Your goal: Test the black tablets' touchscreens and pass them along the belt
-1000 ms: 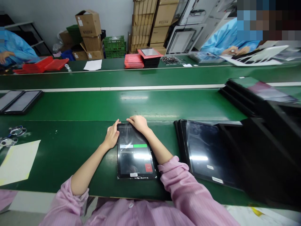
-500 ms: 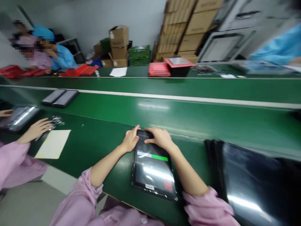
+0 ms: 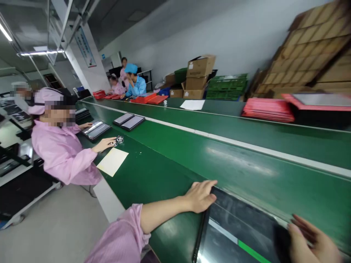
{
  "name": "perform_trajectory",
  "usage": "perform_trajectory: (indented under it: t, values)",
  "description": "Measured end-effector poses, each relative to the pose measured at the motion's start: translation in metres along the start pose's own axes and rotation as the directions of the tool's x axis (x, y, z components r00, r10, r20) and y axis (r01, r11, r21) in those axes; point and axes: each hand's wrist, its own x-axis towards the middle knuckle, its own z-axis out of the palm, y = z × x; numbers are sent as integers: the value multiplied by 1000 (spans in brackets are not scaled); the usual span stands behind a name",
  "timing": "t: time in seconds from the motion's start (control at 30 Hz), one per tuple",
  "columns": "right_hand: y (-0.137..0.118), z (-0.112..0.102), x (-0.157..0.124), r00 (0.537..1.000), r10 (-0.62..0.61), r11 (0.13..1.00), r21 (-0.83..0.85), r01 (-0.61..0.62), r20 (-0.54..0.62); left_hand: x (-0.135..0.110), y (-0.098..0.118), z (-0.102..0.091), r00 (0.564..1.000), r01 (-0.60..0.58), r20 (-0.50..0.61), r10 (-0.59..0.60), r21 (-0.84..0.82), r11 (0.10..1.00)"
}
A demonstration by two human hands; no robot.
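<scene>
- Tablet [image 3: 238,226] is laid screen-up on the table [image 3: 153,171], near end cut off from view.
- Steadying seems in hand: the far left corner is touched by the left hand [image 3: 201,199], thumb and fingers apart; the grip of the blurred right hand [image 3: 315,241] cannot be told.
- Even support at both sides seems called for.
- Room is left toward the paper [image 3: 113,162] and the white strip [image 3: 246,146].

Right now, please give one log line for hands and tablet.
tablet: lit, on table, partly out of frame | left hand: at its far left corner | right hand: near its right side, contact unclear
</scene>
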Motion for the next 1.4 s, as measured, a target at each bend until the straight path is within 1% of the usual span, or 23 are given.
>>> perform_trajectory:
  t: [0.07, 0.13, 0.2, 0.37, 0.43, 0.53, 0.6, 0.7, 0.8, 0.93, 1.1, 1.17, 1.27, 1.4]
  values:
    - [6, -7, -12, 995, 84, 990, 105, -90, 55, -1, -4, 4, 995, 1, -101, -6, -56, 998]
    - [8, -13, -21, 981, 133, 975, 159, -155, 141, -1, -8, 7, 983, 23, -179, -43, -111, 994]
    - [8, -17, -25, 974, 141, 978, 129, -165, 176, -1, -9, 9, 977, 34, -206, -62, -140, 990]
    - [8, -20, -23, 973, 148, 987, 36, -156, 175, -1, -7, 6, 972, 11, -228, -54, -185, 983]
    - [9, -20, -24, 977, 140, 990, -6, -141, 160, -1, -7, 4, 974, 6, -219, -52, -205, 979]
    - [8, -20, -28, 987, 126, 991, -64, -120, 103, -2, -8, 2, 987, -50, -157, 19, -199, 979]
    - [9, -20, -30, 990, 121, 991, -71, -116, 77, -2, -9, 1, 991, -90, -119, 66, -203, 975]
    - [12, -19, -31, 991, 115, 993, -47, -112, 64, -2, -10, 0, 992, -109, -91, 89, -241, 964]
    - [17, -17, -31, 992, 100, 995, 19, -102, 77, -2, -11, -2, 992, -117, -65, 104, -240, 964]
    - [21, -15, -30, 992, 50, 990, 129, -65, 116, -5, -12, -6, 993, -116, -29, 113, -217, 969]
    - [21, -18, -27, 983, 13, 978, 200, -51, 186, -9, -11, -8, 991, -130, 0, 132, -188, 974]
    - [22, -21, -27, 977, 28, 981, 181, -67, 211, -10, -11, -6, 992, -126, -19, 124, -178, 976]
    - [23, -23, -24, 976, 59, 992, 93, -80, 211, -9, -11, -2, 993, -119, -43, 114, -159, 980]
    - [14, -23, -22, 975, 113, 993, 4, -116, 190, -6, -12, -4, 994, -112, -26, 109, -120, 986]
